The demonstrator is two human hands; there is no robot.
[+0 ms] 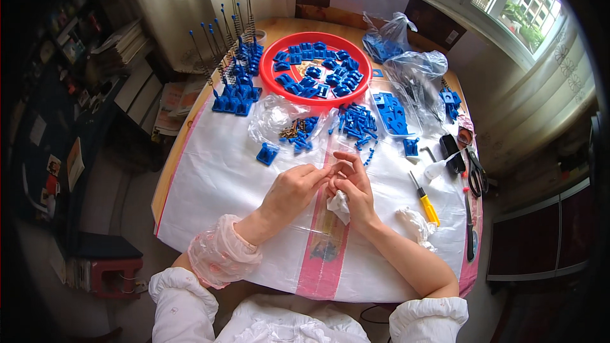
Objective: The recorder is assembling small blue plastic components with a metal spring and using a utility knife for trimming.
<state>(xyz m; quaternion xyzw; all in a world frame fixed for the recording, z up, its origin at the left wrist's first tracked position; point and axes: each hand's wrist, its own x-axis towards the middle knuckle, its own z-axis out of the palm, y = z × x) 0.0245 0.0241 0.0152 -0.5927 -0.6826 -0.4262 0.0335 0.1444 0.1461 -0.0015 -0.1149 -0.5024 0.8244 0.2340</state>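
White-sheeted table [216, 171] carries both hands: left hand [293, 189] pinches at right hand's [352, 192] fingertips; crumpled white tissue [339, 206] under right palm.

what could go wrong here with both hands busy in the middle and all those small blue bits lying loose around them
1. The left hand and right hand meet fingertip to fingertip, with a white wad under the right palm; whatever tiny piece they pinch may slip onto the plastic sheet.
2. Loose blue pins lie just beyond the fingers; a forward sweep might scatter them.
3. The yellow-handled screwdriver and scissors sit near the right forearm and could be knocked.
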